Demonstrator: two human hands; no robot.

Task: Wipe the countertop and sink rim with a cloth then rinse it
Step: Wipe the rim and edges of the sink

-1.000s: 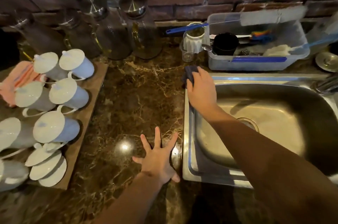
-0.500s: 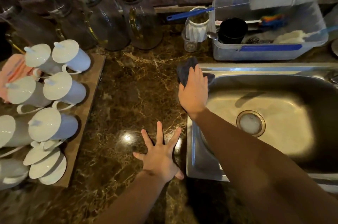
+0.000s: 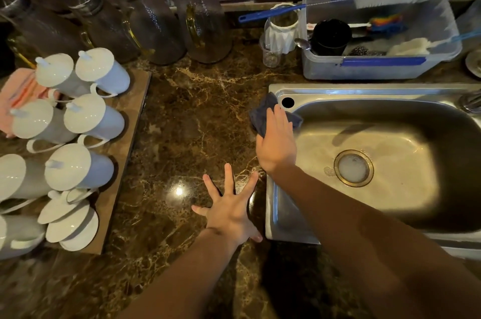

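A dark blue-grey cloth lies on the left rim of the steel sink, near its back left corner. My right hand presses flat on the cloth with straight fingers, covering most of it. My left hand rests on the dark marble countertop just left of the sink, fingers spread wide and holding nothing. The sink basin is wet, with foam over the drain.
A wooden board with several white lidded cups stands at the left. Several glass jugs line the brick wall. Behind the sink sits a plastic tub of brushes, a small glass beside it. The tap base is at the right.
My right hand has slid the cloth along the sink's left rim, a little nearer to me. My left hand stays spread on the countertop. The camera has tilted down.
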